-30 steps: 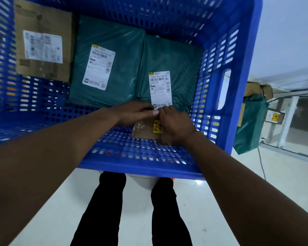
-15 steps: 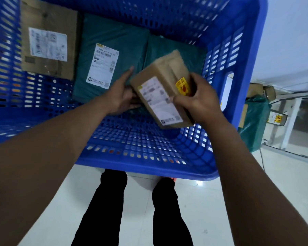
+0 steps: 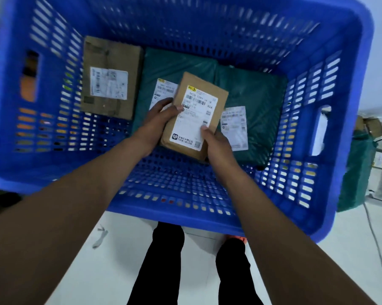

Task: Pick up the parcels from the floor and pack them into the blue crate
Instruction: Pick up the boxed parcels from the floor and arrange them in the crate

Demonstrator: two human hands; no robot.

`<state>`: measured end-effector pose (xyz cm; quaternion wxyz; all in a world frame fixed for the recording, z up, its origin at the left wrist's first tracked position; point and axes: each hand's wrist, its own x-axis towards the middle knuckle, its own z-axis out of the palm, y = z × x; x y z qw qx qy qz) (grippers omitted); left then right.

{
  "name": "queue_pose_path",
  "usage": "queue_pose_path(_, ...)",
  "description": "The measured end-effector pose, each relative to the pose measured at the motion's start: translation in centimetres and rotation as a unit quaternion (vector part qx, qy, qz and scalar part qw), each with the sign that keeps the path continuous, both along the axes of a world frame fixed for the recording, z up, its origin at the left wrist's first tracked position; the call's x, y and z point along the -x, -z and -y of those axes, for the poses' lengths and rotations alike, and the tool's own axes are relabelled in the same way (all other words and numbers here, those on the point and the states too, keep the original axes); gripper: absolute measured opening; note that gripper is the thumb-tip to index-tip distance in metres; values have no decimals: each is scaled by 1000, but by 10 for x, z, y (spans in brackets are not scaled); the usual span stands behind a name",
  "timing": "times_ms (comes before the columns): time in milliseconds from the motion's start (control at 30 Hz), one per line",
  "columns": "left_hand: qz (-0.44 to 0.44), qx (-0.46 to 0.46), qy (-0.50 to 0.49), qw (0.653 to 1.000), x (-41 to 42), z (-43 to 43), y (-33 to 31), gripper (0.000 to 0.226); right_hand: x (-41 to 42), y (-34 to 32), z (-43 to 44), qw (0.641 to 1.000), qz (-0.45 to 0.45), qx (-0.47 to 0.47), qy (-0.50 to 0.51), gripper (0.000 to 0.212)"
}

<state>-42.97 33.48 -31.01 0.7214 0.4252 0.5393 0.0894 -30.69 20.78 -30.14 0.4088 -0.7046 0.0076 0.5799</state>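
Note:
Both my hands hold a small brown cardboard parcel (image 3: pixel 195 116) with a white label, face up, inside the blue crate (image 3: pixel 348 89). My left hand (image 3: pixel 160 119) grips its left edge, thumb on the label. My right hand (image 3: pixel 217 146) grips its lower right corner. Under it lie two green bagged parcels: one (image 3: pixel 176 67) in the middle, one (image 3: pixel 253 102) to the right. A larger brown box (image 3: pixel 110 78) lies flat at the crate's back left.
Outside the crate on the right stand a green bagged parcel (image 3: pixel 355 170) and brown boxes (image 3: pixel 370 126) on the pale floor. A cable (image 3: pixel 379 245) runs along the floor at right. My legs in black trousers (image 3: pixel 163 267) are below the crate's near rim.
The small brown parcel was lifted from the crate's floor, turned over in both hands, and now lies label up over the green parcels. The view has shifted, showing more of the crate.

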Motion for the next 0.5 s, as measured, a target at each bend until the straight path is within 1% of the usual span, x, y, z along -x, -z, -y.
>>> queue_pose_path(100, -9, -31, -17, 999, 19, -19, -5, 36, 27, 0, -26, 998, 48, -28, -33, 40)
queue_pose_path(133, -13, -33, -25, 999, 26, -25, -6, 31, 34, -1, -35, 997, 62, -39, -38, 40)
queue_pose_path(200, -26, -39, -56, 997, 42, -40, -8, 26, 49, -3, -56, 994, 85, -58, -43, 40)
queue_pose_path(300, -34, -64, -81, 994, 66, -66, -15, 26, 73, -7, -94, 989, 110, -91, -41, 38)
queue_pose_path(400, -62, -108, -148, 981, 88, -97, -26, 19, 96, -14, -135, 980, 135, -123, -79, 25)
queue_pose_path(433, -79, -129, -173, 973, 94, -107, -27, 19, 104, -13, -150, 976, 146, -129, -93, 25)
queue_pose_path(500, -123, -161, -196, 959, 104, -124, -24, 23, 118, -11, -180, 968, 174, -134, -124, 32)
